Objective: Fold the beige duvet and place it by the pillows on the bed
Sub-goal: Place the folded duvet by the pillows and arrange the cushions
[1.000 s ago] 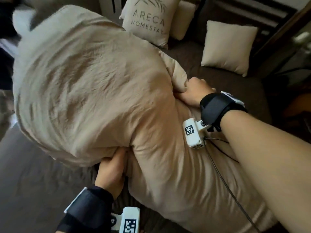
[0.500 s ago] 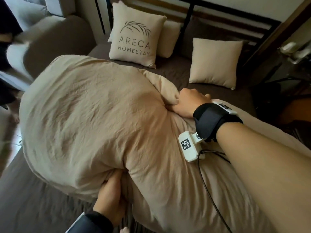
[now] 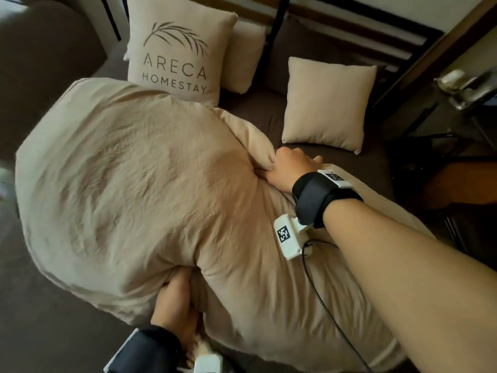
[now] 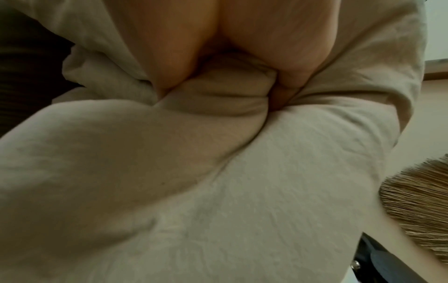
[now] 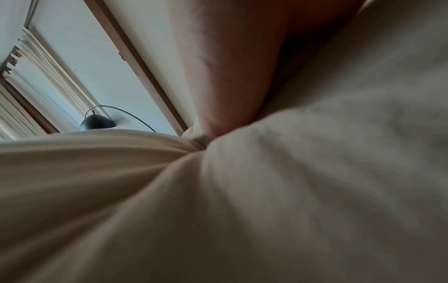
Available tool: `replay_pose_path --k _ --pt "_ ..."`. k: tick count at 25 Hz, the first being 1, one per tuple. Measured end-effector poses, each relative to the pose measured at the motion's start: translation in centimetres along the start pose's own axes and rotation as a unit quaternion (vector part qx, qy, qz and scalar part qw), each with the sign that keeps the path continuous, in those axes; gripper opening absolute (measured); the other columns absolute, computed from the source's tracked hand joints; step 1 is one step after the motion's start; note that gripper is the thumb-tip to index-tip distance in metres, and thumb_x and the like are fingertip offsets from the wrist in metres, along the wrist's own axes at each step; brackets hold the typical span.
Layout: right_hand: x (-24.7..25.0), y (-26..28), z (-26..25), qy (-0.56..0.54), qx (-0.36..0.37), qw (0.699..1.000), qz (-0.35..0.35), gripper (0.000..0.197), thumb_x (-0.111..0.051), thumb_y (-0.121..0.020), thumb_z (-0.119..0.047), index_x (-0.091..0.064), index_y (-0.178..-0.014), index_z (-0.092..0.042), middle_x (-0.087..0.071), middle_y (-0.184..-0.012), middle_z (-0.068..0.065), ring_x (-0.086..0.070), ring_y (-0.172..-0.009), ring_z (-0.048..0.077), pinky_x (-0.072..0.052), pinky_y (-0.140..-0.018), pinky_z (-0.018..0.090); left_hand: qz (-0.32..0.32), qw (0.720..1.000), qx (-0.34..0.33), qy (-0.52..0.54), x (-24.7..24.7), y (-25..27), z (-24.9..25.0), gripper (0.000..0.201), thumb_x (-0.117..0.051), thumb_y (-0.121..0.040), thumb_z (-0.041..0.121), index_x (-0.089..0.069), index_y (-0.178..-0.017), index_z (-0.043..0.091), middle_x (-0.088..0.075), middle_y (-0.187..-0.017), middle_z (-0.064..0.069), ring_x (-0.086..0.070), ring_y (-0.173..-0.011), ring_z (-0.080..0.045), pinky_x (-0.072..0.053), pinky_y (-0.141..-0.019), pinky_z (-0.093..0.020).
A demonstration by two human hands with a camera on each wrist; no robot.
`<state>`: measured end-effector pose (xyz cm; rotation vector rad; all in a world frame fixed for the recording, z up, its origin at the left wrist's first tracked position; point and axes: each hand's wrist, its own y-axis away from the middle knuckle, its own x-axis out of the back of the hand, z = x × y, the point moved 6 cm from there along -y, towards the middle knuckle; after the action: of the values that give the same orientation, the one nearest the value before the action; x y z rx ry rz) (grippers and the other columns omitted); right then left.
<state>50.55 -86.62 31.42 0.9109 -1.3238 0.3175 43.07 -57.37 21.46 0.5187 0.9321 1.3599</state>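
The beige duvet (image 3: 139, 189) is a bulky doubled bundle over the dark brown bed (image 3: 269, 117), its far end close to the printed pillow (image 3: 174, 55). My left hand (image 3: 174, 300) grips a bunched fold at the near edge; in the left wrist view the fingers (image 4: 169, 63) and thumb pinch the duvet (image 4: 218, 172). My right hand (image 3: 290, 168) is a fist holding a fold on the bundle's right side. The right wrist view shows the hand (image 5: 230, 76) buried in the duvet (image 5: 242, 191). A plain beige pillow (image 3: 328, 103) lies at the back right.
Another pale pillow (image 3: 242, 55) leans behind the printed one against the dark headboard (image 3: 336, 20). A brown armchair (image 3: 40, 49) stands at the far left. Dark furniture and a wooden edge (image 3: 443, 57) run along the right of the bed. A straw broom (image 4: 417, 203) is near my left wrist.
The lifted end of the duvet has come down and forward toward the pillows. Both hands kept their grip and travelled with it.
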Motion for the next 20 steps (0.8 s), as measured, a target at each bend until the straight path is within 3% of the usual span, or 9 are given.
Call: replay_pose_path --k 3,5,8,10,13,17,20 --pt "2.7 -5.8 1.4 0.002 0.001 1.0 0.024 0.055 -0.057 -0.084 -0.065 -0.056 -0.121 -0.024 -0.061 -0.126 0.007 -0.053 -0.119 0.033 -0.027 -0.109 0.06 -0.019 0.999 0.001 -0.028 -5.9 -3.4 1.6 0.05 -0.054 -0.084 0.022 -0.038 -0.038 0.01 -0.036 -0.033 -0.013 -0.042 -0.039 -0.025 -0.04 -0.063 -0.038" --pt "5.1 -9.4 2.0 0.006 0.005 1.0 0.027 0.057 -0.057 -0.083 -0.067 -0.057 -0.122 -0.024 -0.062 -0.124 0.007 -0.056 -0.116 0.034 -0.031 -0.107 0.057 -0.01 1.0 0.017 -0.02 -9.3 -5.2 2.6 0.04 -0.058 -0.082 0.025 -0.047 -0.048 0.005 -0.047 -0.04 -0.015 -0.05 -0.048 -0.026 -0.045 -0.066 -0.036" --pt "8.4 -15.0 3.8 0.02 -0.001 0.999 0.028 0.058 -0.055 -0.082 -0.069 -0.058 -0.121 -0.026 -0.064 -0.12 0.005 -0.057 -0.112 0.034 -0.031 -0.101 0.056 -0.002 0.999 0.024 -0.046 -14.7 -7.9 4.9 0.043 -0.054 -0.081 0.018 -0.034 -0.045 0.009 -0.033 -0.034 -0.01 -0.04 -0.043 -0.025 -0.036 -0.055 -0.031" --pt "10.0 -19.4 3.9 0.015 0.003 1.0 0.02 0.058 -0.055 -0.082 -0.069 -0.058 -0.121 -0.027 -0.064 -0.121 0.004 -0.056 -0.114 0.032 -0.029 -0.103 0.058 0.007 0.999 0.019 -0.045 -17.9 -10.0 6.9 0.043 -0.055 -0.075 0.02 -0.031 -0.041 0.01 -0.03 -0.033 -0.009 -0.036 -0.041 -0.026 -0.034 -0.053 -0.032" --pt "12.0 -27.9 3.7 0.022 0.015 1.0 0.008 0.054 -0.053 -0.083 -0.067 -0.057 -0.119 -0.027 -0.063 -0.12 0.004 -0.056 -0.114 0.031 -0.027 -0.103 0.059 0.03 0.999 0.018 -0.019 -23.2 -15.1 10.0 0.046 -0.05 -0.084 0.012 -0.031 -0.042 0.013 -0.029 -0.031 -0.008 -0.035 -0.034 -0.023 -0.031 -0.052 -0.034" --pt "10.8 -38.0 2.4 0.057 0.031 0.998 -0.019 0.057 -0.052 -0.083 -0.068 -0.056 -0.12 -0.026 -0.062 -0.121 0.004 -0.055 -0.115 0.031 -0.026 -0.104 0.059 0.026 0.999 0.036 -0.015 -27.4 -23.4 10.4 0.047 -0.05 -0.087 0.015 -0.039 -0.048 -0.01 -0.034 -0.038 -0.01 -0.037 -0.041 -0.028 -0.037 -0.057 -0.036" --pt "7.3 -45.1 1.4 0.07 0.029 0.996 -0.049 0.058 -0.05 -0.082 -0.07 -0.056 -0.122 -0.027 -0.062 -0.122 0.003 -0.054 -0.117 0.031 -0.024 -0.104 0.06 0.044 0.996 0.076 -0.025 -28.7 -29.5 9.6 0.049 -0.052 -0.083 0.025 -0.039 -0.04 0.003 -0.038 -0.04 -0.007 -0.043 -0.05 -0.034 -0.041 -0.067 -0.039"
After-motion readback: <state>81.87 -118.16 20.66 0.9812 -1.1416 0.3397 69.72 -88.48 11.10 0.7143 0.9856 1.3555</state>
